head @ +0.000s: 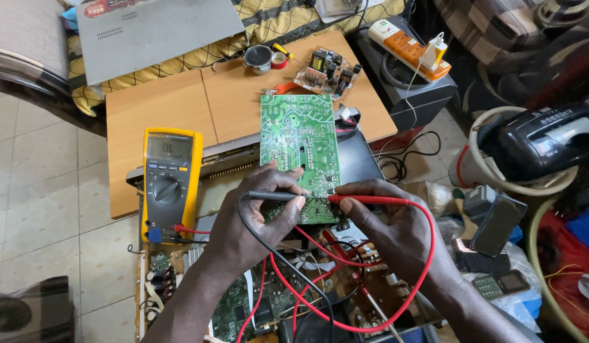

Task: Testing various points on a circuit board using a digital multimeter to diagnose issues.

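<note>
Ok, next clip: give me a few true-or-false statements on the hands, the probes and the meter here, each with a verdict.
1. The left hand holds the black probe. True.
2. The right hand holds a soldering iron. False: it holds the red probe.
3. Both probe tips meet the green circuit board near its lower edge. True.
4. The yellow multimeter lies right of the board. False: it lies to its left.
5. The smaller circuit board sits on the wooden table. True.

Green circuit board [299, 152], yellow-grey multimeter [171, 184], black probe [272, 196], red probe [364, 199]
</note>
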